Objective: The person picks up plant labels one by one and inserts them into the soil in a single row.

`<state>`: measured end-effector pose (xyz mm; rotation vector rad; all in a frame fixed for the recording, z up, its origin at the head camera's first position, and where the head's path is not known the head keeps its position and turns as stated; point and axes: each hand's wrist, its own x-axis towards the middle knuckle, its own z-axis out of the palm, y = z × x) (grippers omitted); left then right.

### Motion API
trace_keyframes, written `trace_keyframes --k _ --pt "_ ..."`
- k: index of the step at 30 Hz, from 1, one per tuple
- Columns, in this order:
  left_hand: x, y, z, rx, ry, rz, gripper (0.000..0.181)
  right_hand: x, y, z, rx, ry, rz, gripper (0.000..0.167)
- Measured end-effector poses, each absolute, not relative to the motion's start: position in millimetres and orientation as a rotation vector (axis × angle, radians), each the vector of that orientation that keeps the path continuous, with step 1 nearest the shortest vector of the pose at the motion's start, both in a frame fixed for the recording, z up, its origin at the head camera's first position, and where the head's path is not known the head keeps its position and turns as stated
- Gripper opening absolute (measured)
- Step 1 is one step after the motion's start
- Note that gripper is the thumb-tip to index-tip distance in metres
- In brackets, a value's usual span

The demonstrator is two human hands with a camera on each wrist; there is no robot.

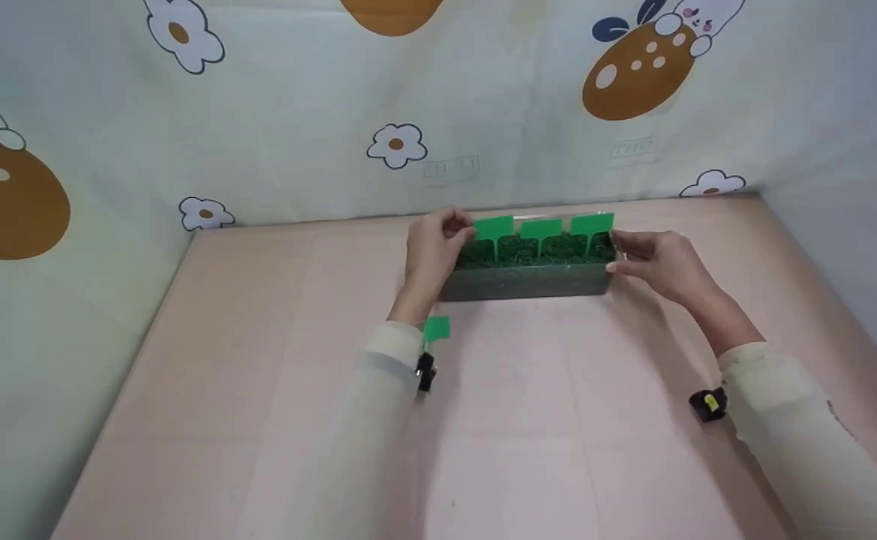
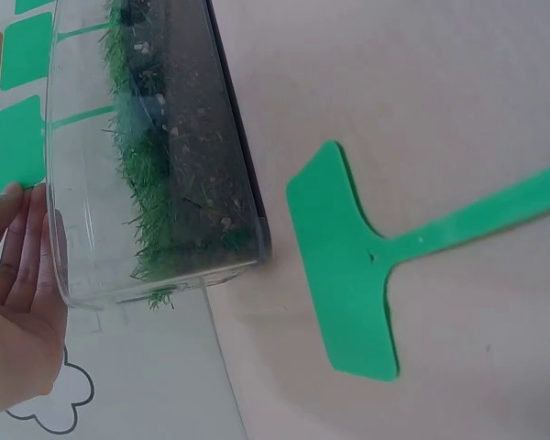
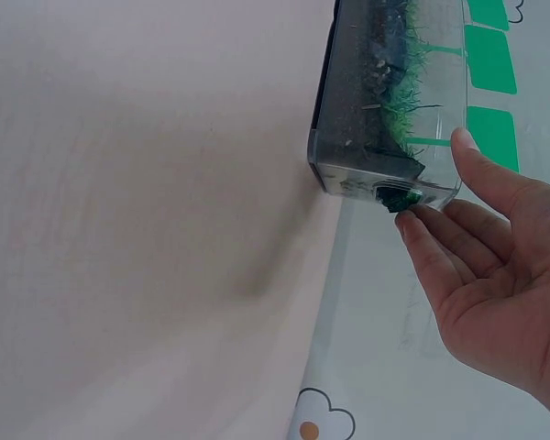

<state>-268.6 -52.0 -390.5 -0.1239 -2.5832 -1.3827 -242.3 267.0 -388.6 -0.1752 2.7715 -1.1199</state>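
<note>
A long clear planter box [image 1: 524,281] with dark soil and green grass stands near the back of the table. Three green plant labels stand in a row in its grass, the middle label [image 1: 542,229] between the other two. My left hand [image 1: 432,251] is at the box's left end and pinches the edge of the leftmost label [image 2: 18,142] between thumb and fingers. At the opposite end, my right hand [image 1: 667,264] grips the box, thumb on the front corner and fingers at the end wall [image 3: 431,194]. Another green label [image 2: 344,266] appears close by the left wrist.
Pink cloth covers the tabletop [image 1: 513,420]. Behind the box rises a pale curtain [image 1: 295,150] printed with flowers and rabbits. A black wrist camera [image 1: 708,405] hangs by the right sleeve, and another [image 1: 425,373] by the left.
</note>
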Motion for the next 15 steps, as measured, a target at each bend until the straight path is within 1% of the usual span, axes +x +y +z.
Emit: trace_keyframes --k 7,15 --pt "-267.9 -54.0 -391.7 -0.096 -2.590 -1.382 0.007 -242.3 266.9 -388.8 -0.170 2.761 -1.126 0.064" --pt "-267.5 -53.6 -391.5 -0.121 -2.573 -1.418 0.007 -241.9 266.4 -388.3 -0.170 2.763 -1.121 0.064"
